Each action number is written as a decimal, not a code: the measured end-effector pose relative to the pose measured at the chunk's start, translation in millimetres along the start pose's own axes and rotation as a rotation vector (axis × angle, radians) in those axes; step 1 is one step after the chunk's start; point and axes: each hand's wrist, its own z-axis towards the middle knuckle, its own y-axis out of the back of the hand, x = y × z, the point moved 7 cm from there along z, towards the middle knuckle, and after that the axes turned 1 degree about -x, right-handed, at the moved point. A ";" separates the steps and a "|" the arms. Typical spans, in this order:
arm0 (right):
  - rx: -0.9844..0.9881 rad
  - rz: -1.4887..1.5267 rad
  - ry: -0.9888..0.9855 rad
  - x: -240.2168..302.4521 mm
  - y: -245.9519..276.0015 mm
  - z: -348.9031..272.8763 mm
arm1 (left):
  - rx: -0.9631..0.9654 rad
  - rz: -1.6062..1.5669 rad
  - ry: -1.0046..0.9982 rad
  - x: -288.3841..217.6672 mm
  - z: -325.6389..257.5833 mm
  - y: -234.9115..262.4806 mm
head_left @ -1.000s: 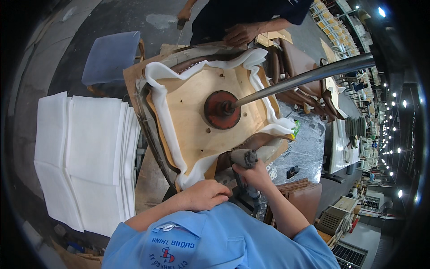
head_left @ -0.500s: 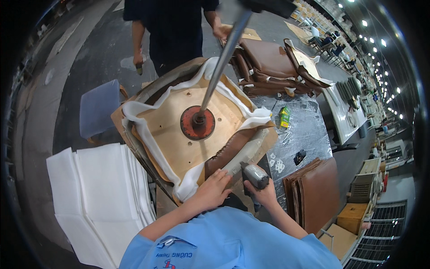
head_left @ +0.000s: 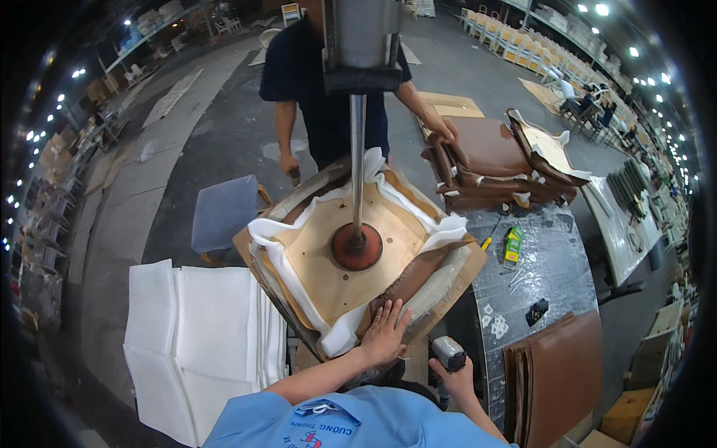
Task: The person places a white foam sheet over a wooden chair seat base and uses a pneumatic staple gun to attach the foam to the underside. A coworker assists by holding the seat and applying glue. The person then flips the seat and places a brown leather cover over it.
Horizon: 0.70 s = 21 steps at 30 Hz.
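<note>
A chair seat lies upside down, its pale plywood board (head_left: 321,261) facing up, with white padding (head_left: 299,299) round its edge and a brown leather cover (head_left: 407,278) folded up at the near right side. A red round press foot (head_left: 356,248) on a steel rod (head_left: 358,164) bears on the board's middle. My left hand (head_left: 386,332) lies on the near leather edge, fingers spread, holding nothing. My right hand (head_left: 458,379) is wrapped round a grey-topped staple gun (head_left: 449,352), held beside the seat's near right edge and apart from it.
White padding sheets (head_left: 202,321) are stacked at left, near a blue-grey covered stool (head_left: 222,213). Right, a plastic-covered table (head_left: 556,261) bears brown leather pieces (head_left: 564,366), a green-yellow box (head_left: 513,246) and covered seats (head_left: 489,153). A co-worker (head_left: 299,82) stands opposite, one hand on the seats.
My right hand has drawn the staple gun back from the seat's edge. My left hand has flattened onto the leather with its fingers spread. The view has tilted up and shifted.
</note>
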 end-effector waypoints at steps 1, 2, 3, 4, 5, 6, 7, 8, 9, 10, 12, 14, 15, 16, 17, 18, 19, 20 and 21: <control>0.009 -0.005 0.027 3.1 3.6 3.4 | 0.005 0.006 0.026 -1.0 4.5 -0.8; 0.021 -0.009 0.047 5.7 6.8 5.9 | 0.022 0.010 0.053 -3.1 6.0 -4.4; 0.025 -0.017 0.082 12.4 12.7 7.6 | 0.010 -0.010 0.111 -7.4 9.8 -1.3; 0.029 -0.025 0.116 19.1 19.3 8.8 | 0.058 -0.203 0.097 -6.6 15.0 1.2; 0.046 -0.034 0.120 27.7 25.2 10.6 | 0.092 -0.392 0.091 -0.5 18.4 6.8; 0.037 -0.086 0.161 33.1 35.2 10.5 | 0.121 -0.581 0.074 5.4 20.5 5.4; 0.028 -0.137 0.202 38.8 45.4 10.3 | 0.026 -1.330 0.159 27.5 3.1 11.7; 0.020 -0.190 0.238 42.5 57.4 9.4 | -0.188 -1.344 0.206 60.3 -15.9 27.1; -0.012 -0.204 0.286 42.9 71.3 4.8 | -0.396 -1.349 0.251 89.6 -38.6 44.0; -0.059 -0.181 0.266 21.4 92.9 4.2 | -0.590 -0.723 0.469 111.0 -58.0 71.1; -0.051 -0.055 0.043 -12.3 110.8 9.6 | -0.783 -0.059 0.674 138.1 -105.8 86.3; -0.029 -0.071 -0.094 -26.3 117.4 19.4 | -0.861 0.262 0.610 136.5 -114.3 85.6; -0.010 -0.064 -0.133 -28.7 123.5 20.8 | -0.749 0.289 0.675 134.9 -111.3 72.2; -0.003 -0.091 -0.098 -27.4 122.7 25.0 | -0.772 0.216 0.707 137.6 -115.7 69.0; -0.004 -0.119 -0.061 -25.3 125.2 28.4 | -0.797 0.135 0.729 139.1 -113.6 67.1; -0.005 -0.145 -0.025 -23.6 126.2 31.1 | -0.820 0.055 0.752 140.5 -112.0 65.5; 0.003 -0.165 0.005 -22.8 123.5 34.4 | -0.828 0.055 0.725 140.1 -111.3 68.1; 0.016 -0.148 0.027 -22.8 119.2 37.5 | -0.816 0.057 0.720 140.1 -110.0 70.1; 0.030 -0.133 0.048 -22.3 115.6 40.7 | -0.804 0.060 0.715 139.8 -108.2 72.1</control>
